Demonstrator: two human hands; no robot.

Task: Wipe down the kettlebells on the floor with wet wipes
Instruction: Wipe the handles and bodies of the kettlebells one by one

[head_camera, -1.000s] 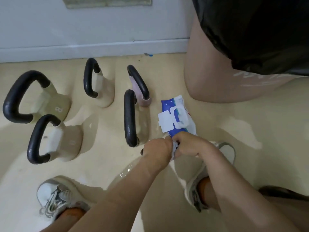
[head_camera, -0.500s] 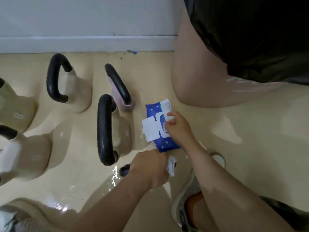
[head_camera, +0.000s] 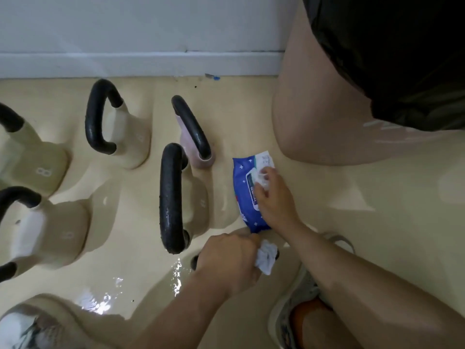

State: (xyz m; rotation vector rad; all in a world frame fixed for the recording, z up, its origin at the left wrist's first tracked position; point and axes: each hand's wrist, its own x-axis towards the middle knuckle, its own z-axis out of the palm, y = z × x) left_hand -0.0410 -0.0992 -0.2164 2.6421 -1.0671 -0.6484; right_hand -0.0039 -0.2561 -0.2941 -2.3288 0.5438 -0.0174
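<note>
Several cream kettlebells with black handles stand on the beige floor, the nearest one (head_camera: 198,205) just left of a blue wet wipes pack (head_camera: 242,187). A small pink kettlebell (head_camera: 191,144) stands behind it. My left hand (head_camera: 226,258) is shut on a crumpled white wet wipe (head_camera: 266,258) and sits over a dark kettlebell handle (head_camera: 195,261), whose two ends show on either side of the fist. My right hand (head_camera: 274,197) lies on the pack, fingertips pressing its white lid down.
My bare knee (head_camera: 314,122) rises at the right of the pack. My shoes are at the bottom right (head_camera: 289,311) and bottom left (head_camera: 17,328). A white baseboard (head_camera: 125,64) runs behind the kettlebells. A glossy patch of floor (head_camera: 176,273) shines near my left wrist.
My right hand left the wipe, reached to the pack and pressed its open lid down. My left hand kept the wipe over the near handle. The view shifted.
</note>
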